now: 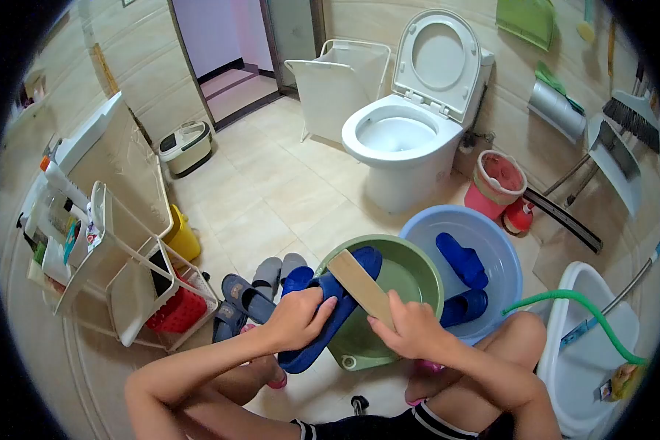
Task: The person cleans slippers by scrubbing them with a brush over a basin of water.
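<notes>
- Dark shorts (367,427) with striped hems sit at six o'clock, closest to me, between my bare knees.
- Just above them, at six o'clock, is the blue slipper (341,308), tilted over the left side of the green basin (416,275), one end toward one o'clock, the other toward seven.
- My left hand (298,320) is closed around the slipper's middle, thumb across it; the fingers beneath are hidden.
- My right hand (412,328) pinches the near end of a flat wooden block (361,284) between thumb and fingers. The block points toward eleven o'clock and lies across the slipper's upper part.
- At four o'clock, beside the green basin, the light blue basin (507,257) holds two more slippers (460,262).
- Grey slippers (268,276) rest on the floor between seven and eight o'clock.
- Farther out at four, a green hose (570,295) crosses the rim of a white tub (562,345).
- At one o'clock stands the toilet (407,172), lid up.
</notes>
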A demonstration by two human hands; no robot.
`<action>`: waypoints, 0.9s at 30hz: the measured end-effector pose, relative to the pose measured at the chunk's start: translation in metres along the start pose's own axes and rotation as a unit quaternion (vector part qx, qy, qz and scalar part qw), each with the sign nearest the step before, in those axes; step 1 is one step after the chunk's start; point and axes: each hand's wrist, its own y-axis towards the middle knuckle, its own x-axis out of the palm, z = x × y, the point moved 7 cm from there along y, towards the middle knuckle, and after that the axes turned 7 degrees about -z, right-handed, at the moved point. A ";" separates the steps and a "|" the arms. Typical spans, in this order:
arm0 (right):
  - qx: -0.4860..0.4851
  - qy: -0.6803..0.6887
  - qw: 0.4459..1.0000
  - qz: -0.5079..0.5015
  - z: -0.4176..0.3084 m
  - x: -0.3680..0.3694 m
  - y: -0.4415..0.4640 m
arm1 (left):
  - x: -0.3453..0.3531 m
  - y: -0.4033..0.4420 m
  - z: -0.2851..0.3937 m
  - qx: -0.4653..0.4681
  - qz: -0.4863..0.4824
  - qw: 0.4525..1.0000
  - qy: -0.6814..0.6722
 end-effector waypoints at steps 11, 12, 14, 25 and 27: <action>-0.040 0.027 0.999 0.023 -0.008 0.008 -0.005 | -0.004 0.011 0.003 -0.016 0.057 0.996 -0.061; -0.037 0.031 0.999 0.023 -0.004 0.004 -0.003 | -0.005 0.011 0.004 -0.016 0.073 0.994 -0.075; 0.027 -0.031 0.998 0.048 0.018 -0.018 0.006 | -0.005 0.015 0.004 -0.049 0.077 0.991 -0.100; 0.046 0.012 0.998 0.028 0.021 -0.007 0.007 | 0.000 0.028 -0.014 -0.101 0.103 0.981 -0.128; 0.108 0.047 0.990 0.081 0.051 -0.022 0.016 | -0.001 0.030 -0.010 -0.092 0.104 0.982 -0.124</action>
